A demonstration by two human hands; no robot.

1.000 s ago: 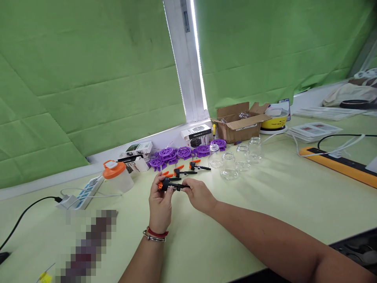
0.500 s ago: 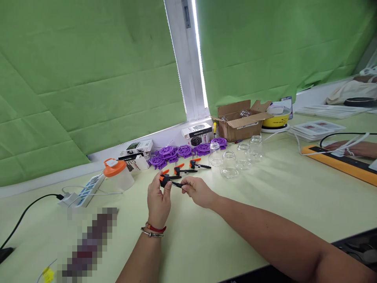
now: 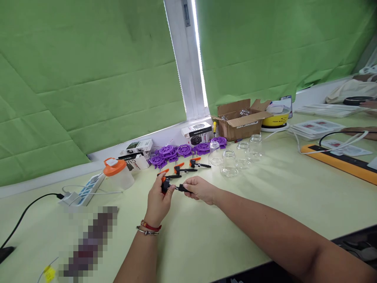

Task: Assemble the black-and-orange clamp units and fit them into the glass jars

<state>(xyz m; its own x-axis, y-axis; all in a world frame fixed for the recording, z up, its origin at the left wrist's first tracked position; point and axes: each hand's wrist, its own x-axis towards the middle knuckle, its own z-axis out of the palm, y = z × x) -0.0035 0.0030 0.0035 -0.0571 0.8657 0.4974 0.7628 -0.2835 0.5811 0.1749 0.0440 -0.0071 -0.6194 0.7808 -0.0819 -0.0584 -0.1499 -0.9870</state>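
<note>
Over the table, my left hand (image 3: 159,200) is closed around the black body of a black-and-orange piece (image 3: 165,184). My right hand (image 3: 200,190) pinches the black end of its stem (image 3: 183,188), where a thin light section shows between the two hands. The fingers hide part of the piece, and I cannot tell its exact kind. Just beyond lie several similar pieces, among them one with an orange lever and black stem (image 3: 185,170) and another farther right (image 3: 199,163). Clear glass jars (image 3: 229,164) stand to the right of them.
Purple plastic wheel-shaped parts (image 3: 184,150) line the back, beside printed boxes (image 3: 196,133) and an open cardboard box (image 3: 244,124). At left are an orange-lidded jug (image 3: 118,173) and a power strip (image 3: 90,190). A co-worker's arm (image 3: 361,133) reaches in at right, near an orange-and-black bar (image 3: 338,161).
Both hands have turned the held piece slightly and lowered it a little; a light section of its stem now shows. The co-worker's hand at right has drawn back.
</note>
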